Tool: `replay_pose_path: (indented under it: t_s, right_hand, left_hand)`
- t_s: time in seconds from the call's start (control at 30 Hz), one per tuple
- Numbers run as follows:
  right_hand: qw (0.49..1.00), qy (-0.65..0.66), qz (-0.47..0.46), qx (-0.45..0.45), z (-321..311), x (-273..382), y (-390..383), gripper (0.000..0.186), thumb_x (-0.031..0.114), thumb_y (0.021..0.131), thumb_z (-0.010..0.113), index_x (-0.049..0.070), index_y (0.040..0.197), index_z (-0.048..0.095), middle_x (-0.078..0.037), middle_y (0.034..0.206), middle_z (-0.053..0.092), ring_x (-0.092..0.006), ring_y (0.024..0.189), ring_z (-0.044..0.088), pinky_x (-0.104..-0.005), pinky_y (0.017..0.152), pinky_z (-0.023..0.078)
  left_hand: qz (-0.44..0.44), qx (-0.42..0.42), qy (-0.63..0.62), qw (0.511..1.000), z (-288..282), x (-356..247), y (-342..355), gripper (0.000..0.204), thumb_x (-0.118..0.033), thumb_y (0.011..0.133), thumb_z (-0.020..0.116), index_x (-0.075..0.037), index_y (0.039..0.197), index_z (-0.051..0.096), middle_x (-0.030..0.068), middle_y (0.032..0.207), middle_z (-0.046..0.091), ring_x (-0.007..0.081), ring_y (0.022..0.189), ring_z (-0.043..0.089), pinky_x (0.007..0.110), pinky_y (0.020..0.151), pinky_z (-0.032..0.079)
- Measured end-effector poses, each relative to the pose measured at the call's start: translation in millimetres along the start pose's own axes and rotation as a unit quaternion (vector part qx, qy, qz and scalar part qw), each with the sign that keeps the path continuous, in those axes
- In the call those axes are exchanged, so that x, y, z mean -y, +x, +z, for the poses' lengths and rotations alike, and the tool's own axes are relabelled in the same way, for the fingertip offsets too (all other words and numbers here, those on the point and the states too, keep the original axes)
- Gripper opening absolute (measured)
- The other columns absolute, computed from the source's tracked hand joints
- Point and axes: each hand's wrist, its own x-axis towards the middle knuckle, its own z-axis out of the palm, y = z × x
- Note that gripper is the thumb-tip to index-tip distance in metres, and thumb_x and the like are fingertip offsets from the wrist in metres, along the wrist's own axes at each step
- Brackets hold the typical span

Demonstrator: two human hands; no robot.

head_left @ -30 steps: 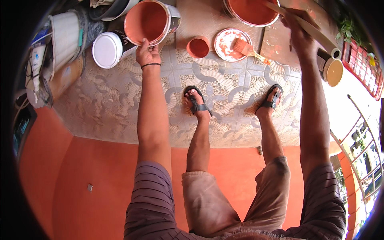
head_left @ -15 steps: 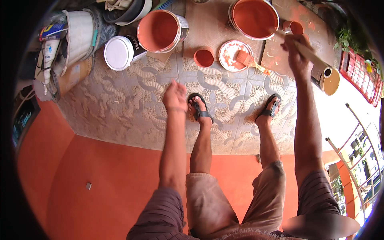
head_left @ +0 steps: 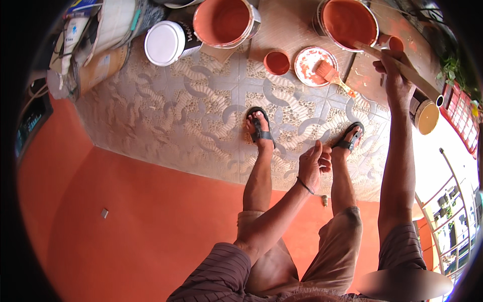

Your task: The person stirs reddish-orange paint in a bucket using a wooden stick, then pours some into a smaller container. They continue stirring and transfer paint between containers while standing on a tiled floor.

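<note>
While the right hand (head_left: 395, 75) closes around a long wooden stick (head_left: 402, 68), the stick's far end dips into the big bucket (head_left: 349, 20) of orange-red paint at the top right, and its near end runs out past the hand toward the right rim. The fingers wrap the stick fully, so this grip is tight on it. The left hand (head_left: 313, 166) hangs free in front of the legs, between the 2 sandalled feet as seen from above, fingers loosely curled and holding nothing; a thin band sits on its wrist.

The left foot (head_left: 259, 126) and right foot (head_left: 350, 137) stand on patterned pale tiles (head_left: 166, 121), near the edge where the tiles meet the orange-red painted floor (head_left: 126, 216). Just beyond the feet lies a round lid (head_left: 314, 65) smeared with paint, and a brush (head_left: 334, 78) with a yellow handle rests on it, bristles on the lid and handle pointing toward the right foot. A small cup (head_left: 276, 63) of paint stands just left of the lid. A second bucket (head_left: 224, 22), its inside coated with paint, stands at the top centre, tilted so its mouth faces the camera. Beside it on the left is a can (head_left: 166, 43) with a white lid. Another small tin (head_left: 425, 113) sits at the right, below the stick. Bags and cartons (head_left: 95, 45) are piled at the upper left.
</note>
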Motion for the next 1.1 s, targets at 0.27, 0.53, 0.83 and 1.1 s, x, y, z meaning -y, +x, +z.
replay_pose_path:
  t_s: [0.27,0.53,0.83,1.1]
  right_hand:
    - [0.993,-0.021,-0.114,-0.006,9,-13,30,0.014,0.011,0.1,0.067,0.0,0.106,0.073,-0.008,0.092,0.077,-0.016,0.082,0.075,-0.0299,0.076,0.06]
    - [0.997,-0.058,-0.031,0.029,28,7,-22,0.022,0.016,0.103,0.067,-0.002,0.113,0.073,-0.014,0.094,0.078,-0.021,0.087,0.078,-0.033,0.08,0.062]
    - [0.998,-0.061,-0.026,-0.024,11,-6,-3,0.021,0.013,0.101,0.068,-0.004,0.113,0.071,-0.015,0.095,0.078,-0.0217,0.09,0.077,-0.0338,0.085,0.062]
    - [0.999,0.002,-0.026,-0.021,-3,-9,19,0.026,0.015,0.101,0.068,-0.003,0.119,0.073,-0.013,0.095,0.078,-0.0195,0.087,0.077,-0.0319,0.083,0.061]
  left_hand:
    - [0.226,-0.164,-0.09,0.956,-62,-116,30,0.017,-0.024,0.107,0.062,-0.008,0.101,0.065,0.0025,0.089,0.062,0.0146,0.074,0.063,0.029,0.064,0.055]
    - [0.315,-0.23,-0.107,0.915,-172,-462,142,0.078,-0.057,0.107,0.052,-0.018,0.167,0.022,0.0226,0.167,0.028,0.0426,0.153,0.033,0.068,0.117,0.037]
    - [0.359,-0.228,-0.081,0.901,-191,-522,194,0.053,-0.003,0.097,0.074,0.015,0.137,0.045,0.031,0.134,0.059,0.046,0.106,0.071,0.061,0.086,0.068]
    - [0.401,-0.197,0.061,0.893,-197,-470,163,0.049,-0.01,0.108,0.058,0.003,0.151,0.038,0.0276,0.141,0.054,0.048,0.124,0.063,0.058,0.096,0.064]
